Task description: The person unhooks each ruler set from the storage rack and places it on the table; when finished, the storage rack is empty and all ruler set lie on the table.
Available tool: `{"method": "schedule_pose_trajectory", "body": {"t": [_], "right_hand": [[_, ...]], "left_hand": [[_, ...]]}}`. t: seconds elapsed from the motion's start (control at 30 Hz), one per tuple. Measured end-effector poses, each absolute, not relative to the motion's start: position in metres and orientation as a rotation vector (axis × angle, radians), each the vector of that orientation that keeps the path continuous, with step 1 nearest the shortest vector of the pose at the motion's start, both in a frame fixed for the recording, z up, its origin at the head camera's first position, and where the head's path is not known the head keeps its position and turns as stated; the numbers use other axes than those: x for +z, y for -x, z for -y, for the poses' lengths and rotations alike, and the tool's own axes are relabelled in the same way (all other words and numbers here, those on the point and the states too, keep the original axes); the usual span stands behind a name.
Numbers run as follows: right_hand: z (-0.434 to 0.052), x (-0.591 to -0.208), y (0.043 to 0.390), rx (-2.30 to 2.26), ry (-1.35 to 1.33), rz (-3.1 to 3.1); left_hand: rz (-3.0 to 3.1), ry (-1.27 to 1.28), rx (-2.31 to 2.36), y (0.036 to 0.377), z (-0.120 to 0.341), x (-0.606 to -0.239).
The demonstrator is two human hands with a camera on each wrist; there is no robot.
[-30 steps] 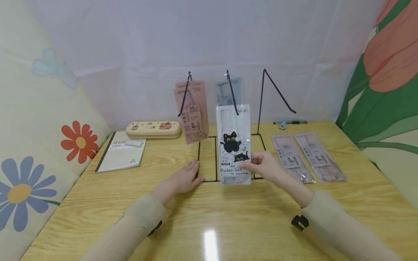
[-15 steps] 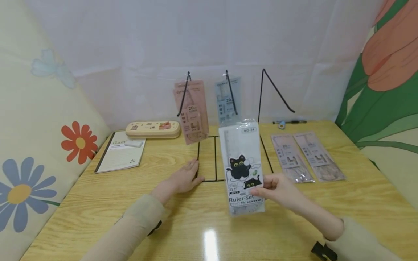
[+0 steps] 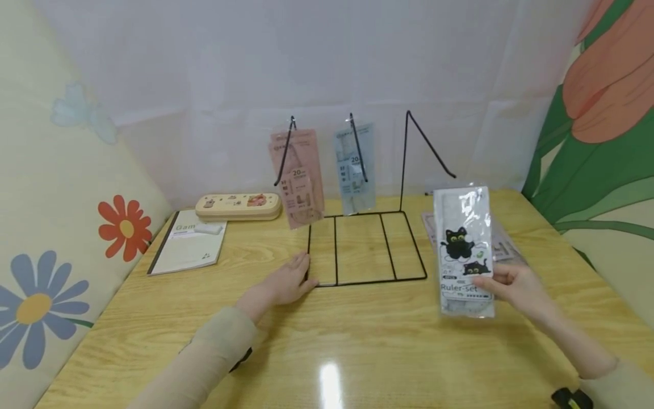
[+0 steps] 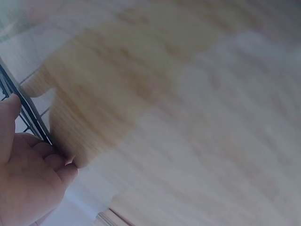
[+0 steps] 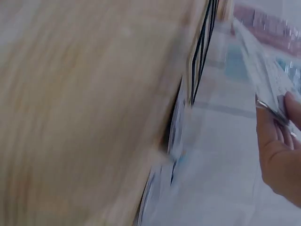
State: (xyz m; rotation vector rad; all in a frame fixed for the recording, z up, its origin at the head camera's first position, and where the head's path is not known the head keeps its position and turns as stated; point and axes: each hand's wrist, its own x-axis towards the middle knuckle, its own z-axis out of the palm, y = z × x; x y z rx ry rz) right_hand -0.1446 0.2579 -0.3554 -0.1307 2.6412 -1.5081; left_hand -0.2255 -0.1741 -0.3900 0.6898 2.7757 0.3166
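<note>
Head view, from the left: a floral panel [image 3: 30, 199] with a red flower [image 3: 126, 228] and a blue flower [image 3: 33, 309] flanks a light wood-grain table [image 3: 368, 335], which bears a patch of glare near its front. A notebook [image 3: 186, 253] lies at the table's left with a whitish block [image 3: 208, 229] on it; a cream case [image 3: 238, 208] overlaps its top edge. The left hand [image 3: 283, 283] grasps nothing, its fingers resting along the left edge of a black wire rack [image 3: 335, 250]. Pink packets [image 3: 300, 182] hang on the rack's first hook, a blue packet [image 3: 356, 190] on the middle one, before a creased white cloth [image 3: 230, 85]. Right of the rack, the right hand [image 3: 518, 289] pinches the lower right edge of a white ruler-set packet [image 3: 462, 255], held upright above the table. Behind it lie pinkish packets [image 3: 506, 244], partly hidden. Farthest right, a tulip panel [image 3: 610, 91] closes the space. Right wrist view is blurred across the tabletop.
</note>
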Motion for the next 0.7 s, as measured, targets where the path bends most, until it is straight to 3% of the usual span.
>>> {"method": "schedule_pose_trajectory", "body": {"t": [0.4,0.53,0.7], "right_hand": [[-0.461,-0.409,0.227,-1.143,-0.237,-2.941],[-0.47,-0.398,0.225,-0.963,-0.266,-2.97],[-0.44,-0.367,0.216,-0.792,-0.166,-2.914]], "left_hand": [[-2.783,-0.68,0.286,0.226,0.175,-0.392],[-2.779,-0.676,0.282,0.226,0.175,-0.392],[-2.78,-0.679,0.307,0.224,0.176,-0.392]]}}
